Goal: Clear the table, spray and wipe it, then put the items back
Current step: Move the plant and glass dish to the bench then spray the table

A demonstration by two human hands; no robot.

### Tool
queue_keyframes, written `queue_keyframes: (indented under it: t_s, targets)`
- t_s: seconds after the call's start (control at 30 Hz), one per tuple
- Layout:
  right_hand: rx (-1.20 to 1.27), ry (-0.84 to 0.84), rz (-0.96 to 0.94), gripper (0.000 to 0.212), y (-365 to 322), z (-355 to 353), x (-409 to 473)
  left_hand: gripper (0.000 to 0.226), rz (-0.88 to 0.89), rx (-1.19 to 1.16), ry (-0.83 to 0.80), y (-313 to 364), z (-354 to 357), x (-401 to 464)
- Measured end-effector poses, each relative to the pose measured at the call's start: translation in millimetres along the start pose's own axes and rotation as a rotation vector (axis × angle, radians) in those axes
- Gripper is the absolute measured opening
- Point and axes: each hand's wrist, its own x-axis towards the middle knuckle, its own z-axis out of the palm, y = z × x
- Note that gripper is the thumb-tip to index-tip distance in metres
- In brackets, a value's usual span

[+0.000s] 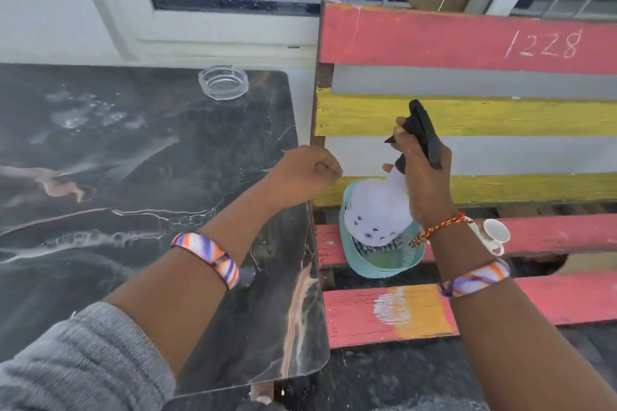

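A dark marble table (133, 160) fills the left half of the view. A clear glass ashtray (223, 81) stands near its far right corner. My right hand (424, 173) grips the black trigger head of a white spray bottle (375, 213) above the bench, to the right of the table. The bottle sits over a teal cloth (377, 264) that lies on the bench slats. My left hand (307, 173) is a closed fist with nothing in it, hovering at the table's right edge.
A slatted bench (467, 40) painted red and yellow stands against the table's right side. A small white cup (495, 233) rests on its seat, right of my wrist. White window frames and a wall run behind. Wet smears mark the table's far left.
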Motion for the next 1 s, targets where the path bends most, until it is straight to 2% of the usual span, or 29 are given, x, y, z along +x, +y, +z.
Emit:
queue_keyframes:
  t_s: [0.1, 0.2, 0.27, 0.37, 0.43, 0.5, 0.77, 1.0]
  targets:
    - [-0.036, 0.079, 0.003, 0.020, 27.6, -10.5, 14.2, 0.022, 0.033, 0.020, -0.002, -4.1, 0.4, 12.1]
    - [-0.174, 0.184, 0.024, 0.003, 76.9, -20.6, 31.9, 0.022, 0.035, 0.061, -0.077, -13.5, 7.0, 44.3]
    - [-0.215, 0.232, 0.045, 0.004, 109.5, -29.0, 41.5, 0.022, 0.048, 0.082, -0.139, -15.6, 12.2, 63.7]
    - [-0.298, 0.310, 0.057, 0.022, 145.9, -36.9, 45.3, 0.022, 0.061, 0.130, -0.212, -19.4, 20.8, 86.1]
    - [-0.336, 0.339, 0.088, 0.049, 164.0, -39.0, 42.5, 0.021, 0.056, 0.162, -0.266, -22.4, 27.6, 97.2]
    - [-0.385, 0.316, 0.092, 0.066, 179.6, -40.8, 36.3, 0.021, 0.056, 0.190, -0.318, -24.8, 34.7, 104.0]
    - [-0.714, 0.172, 0.247, 0.099, 187.9, -51.5, 18.8, 0.025, 0.030, 0.217, -0.383, -24.7, 45.9, 102.5]
    - [-0.810, 0.001, 0.366, 0.106, 168.4, -73.5, -6.9, 0.028, 0.026, 0.224, -0.332, -12.8, 52.5, 72.0]
